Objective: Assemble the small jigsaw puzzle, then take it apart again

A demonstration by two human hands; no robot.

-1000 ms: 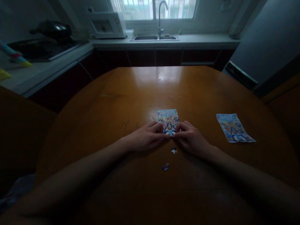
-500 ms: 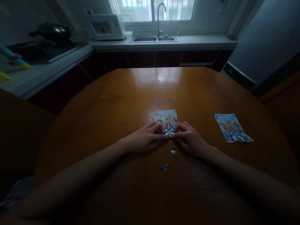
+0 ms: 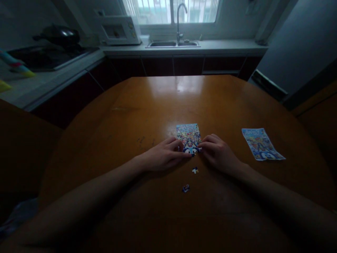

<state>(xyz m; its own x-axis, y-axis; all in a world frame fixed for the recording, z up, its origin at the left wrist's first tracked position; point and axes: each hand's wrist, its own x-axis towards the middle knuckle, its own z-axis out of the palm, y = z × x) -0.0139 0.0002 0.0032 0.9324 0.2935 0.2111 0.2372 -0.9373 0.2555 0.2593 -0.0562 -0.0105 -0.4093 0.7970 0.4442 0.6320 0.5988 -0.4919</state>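
Observation:
A small, colourful jigsaw puzzle [image 3: 188,133] lies flat on the wooden table, its pieces joined. My left hand [image 3: 164,153] curls around its lower left corner, with the thumb along the bottom edge. At the lower right edge, my right hand [image 3: 217,151] has its thumb and fingertips pinched together against the puzzle. Whether a separate piece is between those fingertips is too small to tell. Nearer to me lie two loose puzzle pieces: a white and dark piece [image 3: 195,170] just below the puzzle, and a dark blue piece [image 3: 185,188] closer still.
A creased picture sheet [image 3: 263,144] with a similar print lies to the right on the wooden table [image 3: 147,102]. Beyond the table, a counter carries a sink [image 3: 163,44], a white microwave [image 3: 119,31] and, at left, a dark pan [image 3: 61,36] on the stove.
My right hand has shifted slightly right, from the middle of the puzzle's bottom edge to its lower right edge, uncovering more of the print. My left hand stays nearly still.

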